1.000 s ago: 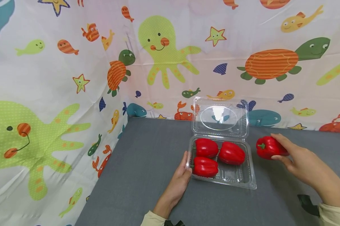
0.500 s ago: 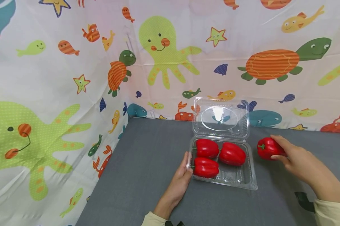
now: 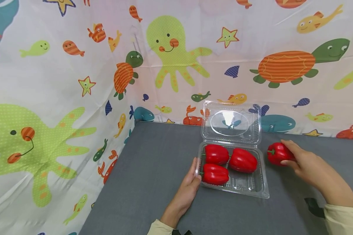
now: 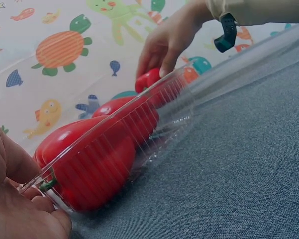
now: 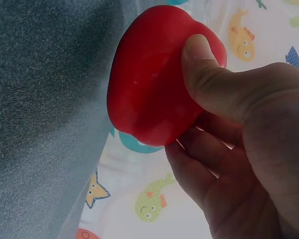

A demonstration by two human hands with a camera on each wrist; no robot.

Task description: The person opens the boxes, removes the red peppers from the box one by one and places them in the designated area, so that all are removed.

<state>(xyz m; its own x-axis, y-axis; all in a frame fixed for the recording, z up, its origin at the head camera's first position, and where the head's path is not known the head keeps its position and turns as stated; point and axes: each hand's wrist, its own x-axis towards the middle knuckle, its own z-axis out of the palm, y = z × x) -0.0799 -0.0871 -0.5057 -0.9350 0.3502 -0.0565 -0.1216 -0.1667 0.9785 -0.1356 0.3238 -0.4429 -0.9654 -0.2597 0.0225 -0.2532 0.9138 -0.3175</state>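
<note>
My left hand (image 3: 186, 187) grips the left wall of a clear plastic clamshell container (image 3: 248, 186), thumb and fingers on its rim. Its lid (image 3: 207, 129) stands raised at the back. Three red bell peppers lie inside: one at back left (image 3: 217, 154), one at front left (image 3: 215, 174), one toward the right (image 3: 243, 160). Just right of the container, my right hand (image 3: 314, 171) holds another red bell pepper (image 3: 277, 154), its green stem facing left. In the right wrist view the thumb presses on this pepper (image 5: 149, 79), with the fingers curled beneath.
The container stands on a grey cloth-covered table (image 3: 156, 163). Behind and to the left hangs a white curtain (image 3: 100, 65) printed with sea animals. A dark band (image 4: 225, 34) is worn on the right wrist, over a pale sleeve (image 4: 269, 11).
My right hand has shifted slightly left with its bell pepper, closer to the container. The left hand keeps its hold on the container, and the head view has turned a little.
</note>
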